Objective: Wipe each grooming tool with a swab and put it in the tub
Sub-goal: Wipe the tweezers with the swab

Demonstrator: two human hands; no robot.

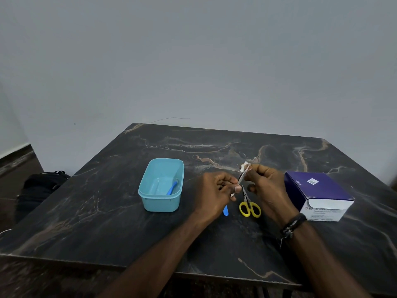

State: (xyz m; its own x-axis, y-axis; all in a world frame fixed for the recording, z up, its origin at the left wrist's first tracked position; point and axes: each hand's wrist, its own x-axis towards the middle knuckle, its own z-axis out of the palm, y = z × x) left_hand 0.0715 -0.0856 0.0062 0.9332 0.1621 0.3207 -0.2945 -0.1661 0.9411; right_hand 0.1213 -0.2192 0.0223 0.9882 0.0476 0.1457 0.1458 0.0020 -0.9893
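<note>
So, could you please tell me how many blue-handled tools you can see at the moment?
2: one blue-handled tool lies inside the light-blue plastic tub; another blue handle pokes out below the left hand, partly hidden. More could be concealed.

A single head-worn view looks forward and down from above the near edge of the dark marble-patterned tabletop (214, 244); the far edge meets a plain grey wall (193, 61) filling the upper half; the wide lens bends the table's edges — both forearms reach in from the bottom, close to the camera.
</note>
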